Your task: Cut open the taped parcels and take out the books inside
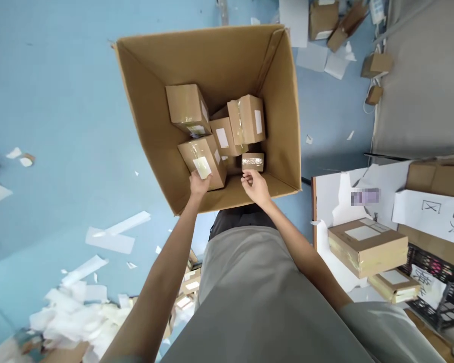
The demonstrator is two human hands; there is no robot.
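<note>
A large open carton (147, 116) stands in front of me with several taped cardboard boxes inside. My left hand (200, 182) is at the near edge of a taped box (194, 150) with a white label, its fingers and thumb against the sides. My right hand (256, 186) hovers by the carton's near wall with loosely bent fingers apart, nothing visible in it. Just beyond its fingertips lies a small taped box (252, 162). Farther in are a box at the far left (185, 103), a labelled middle box (222, 137) and a box on the right (249, 120).
Paper scraps (75, 307) are heaped on the blue floor at lower left. To the right, a flat box (366, 244) rests on a white surface beside a black crate (452, 297). More small boxes (376, 64) lie along the grey wall.
</note>
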